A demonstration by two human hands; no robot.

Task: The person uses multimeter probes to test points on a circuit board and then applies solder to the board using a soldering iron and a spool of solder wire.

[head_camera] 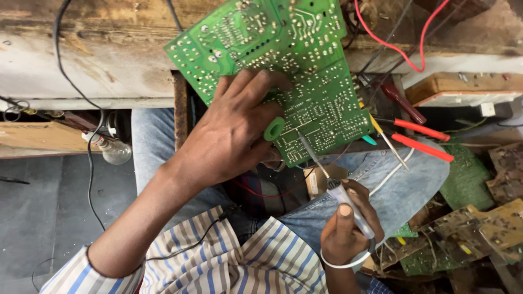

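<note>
Two hands busy: left hand (231,136) clenched on board (283,71), right hand (346,228) gripping iron (332,177), tip angled up-left touching board's lower edge

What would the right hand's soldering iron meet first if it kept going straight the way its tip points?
The right hand aims the soldering iron up and left. Its tip already looks to be at the solder side of the green circuit board, which the left hand steadies. Whether it touches is unclear; depth is hard to judge.

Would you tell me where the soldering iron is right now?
In the head view, the soldering iron is lower centre-right, held in the right hand, its tip touching the lower edge of the green circuit board.
</note>
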